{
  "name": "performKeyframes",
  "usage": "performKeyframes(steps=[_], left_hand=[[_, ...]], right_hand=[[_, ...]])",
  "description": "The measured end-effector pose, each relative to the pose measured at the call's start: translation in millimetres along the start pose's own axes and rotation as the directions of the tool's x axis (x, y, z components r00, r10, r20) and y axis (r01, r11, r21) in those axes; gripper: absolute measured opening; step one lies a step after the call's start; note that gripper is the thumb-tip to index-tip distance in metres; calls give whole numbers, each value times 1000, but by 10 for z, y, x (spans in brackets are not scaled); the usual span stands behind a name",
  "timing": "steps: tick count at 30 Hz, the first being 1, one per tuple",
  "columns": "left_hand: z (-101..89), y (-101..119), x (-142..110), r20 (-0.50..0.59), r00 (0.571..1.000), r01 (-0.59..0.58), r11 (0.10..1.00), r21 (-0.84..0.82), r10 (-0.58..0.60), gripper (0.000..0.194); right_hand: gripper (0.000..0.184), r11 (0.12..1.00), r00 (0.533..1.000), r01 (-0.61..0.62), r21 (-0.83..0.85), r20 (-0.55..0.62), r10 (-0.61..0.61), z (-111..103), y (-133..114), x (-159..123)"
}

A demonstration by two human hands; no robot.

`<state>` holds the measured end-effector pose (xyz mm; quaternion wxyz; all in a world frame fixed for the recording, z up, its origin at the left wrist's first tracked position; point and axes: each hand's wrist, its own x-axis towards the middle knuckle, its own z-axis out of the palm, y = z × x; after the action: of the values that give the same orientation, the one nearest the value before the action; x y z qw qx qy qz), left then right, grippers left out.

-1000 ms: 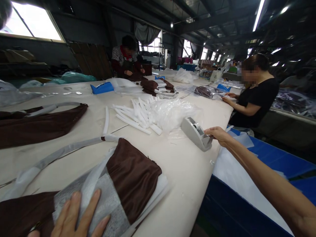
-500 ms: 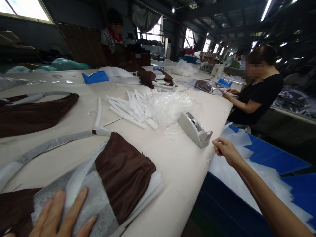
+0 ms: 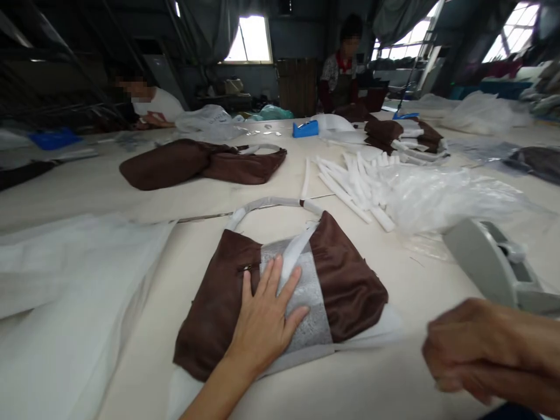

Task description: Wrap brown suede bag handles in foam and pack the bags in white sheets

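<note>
The left hand [image 3: 268, 318] lies flat with its fingers spread, palm down, pressing on the middle of a brown bag [image 3: 350, 286] that rests on the pale surface [image 3: 131, 192] directly in front of the person. The fingertips sit on a band of grey-white wrapping sheet [image 3: 308, 309] that crosses the bag from top to bottom, and the index finger touches a white padded strip [image 3: 294, 252] lying on that band. The bag's handle [image 3: 269, 204], wrapped in white foam, arches flat on the surface just beyond the bag's top edge. A white sheet shows under the bag's near and right edges.

The right hand [image 3: 470, 350] is at the lower right, above the near edge of the surface, its fingers curled in on themselves; whether it pinches anything cannot be told, as it is blurred. Just beyond it stands a grey tape dispenser [image 3: 485, 265].

Farther out, to the right, a heap of clear plastic bags [image 3: 441, 192] lies beside a scatter of white foam tubes [image 3: 350, 181]. To the left, a stack of white sheets [image 3: 65, 280] covers the near corner. Past the bag, a second brown bag [image 3: 196, 163] lies flat, well apart from the first. A blue tape dispenser [image 3: 305, 128] stands near the far edge, with more brown bags [image 3: 396, 133] piled to its right. Two other people are at the far side of the surface, one in a white top [image 3: 160, 105] at the left and one in a patterned top [image 3: 336, 76] near the middle.
</note>
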<state>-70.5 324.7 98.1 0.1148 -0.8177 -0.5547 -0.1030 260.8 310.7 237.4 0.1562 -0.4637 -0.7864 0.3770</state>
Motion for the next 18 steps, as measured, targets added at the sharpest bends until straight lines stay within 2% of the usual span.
performKeyframes(steps=[1, 2, 4, 6, 9, 11, 16, 18], left_hand=[[-4, 7, -7, 1, 1000, 3, 1000, -5, -3, 63], [-9, 16, -13, -1, 1000, 1, 1000, -13, -1, 63], [-17, 30, -21, -11, 1000, -2, 999, -33, 2, 65], [-18, 32, -29, -30, 1000, -5, 999, -47, 4, 66], [-8, 23, -41, -52, 999, -9, 999, -49, 7, 67], [10, 19, -48, -54, 999, -10, 999, -47, 8, 68], [74, 24, -57, -78, 997, -3, 999, -38, 0, 72], [90, 24, -61, -86, 996, -7, 999, -40, 3, 73]], right_hand=[[25, 998, 944, 53, 18, 325, -56, 3, -144, 308], [22, 995, 863, 99, 25, 496, -99, 9, -264, 630], [23, 977, 773, 212, -16, 614, -158, 39, -424, 1252], [26, 953, 754, 276, -124, 643, -135, 104, -504, 1764], [31, 889, 779, 350, -295, 619, -101, 243, -571, 2240], [34, 832, 782, 407, -378, 615, -103, 344, -612, 2395], [39, 654, 737, 524, -546, 675, -27, 588, -659, 2623], [39, 598, 749, 520, -609, 662, 24, 619, -644, 2743]])
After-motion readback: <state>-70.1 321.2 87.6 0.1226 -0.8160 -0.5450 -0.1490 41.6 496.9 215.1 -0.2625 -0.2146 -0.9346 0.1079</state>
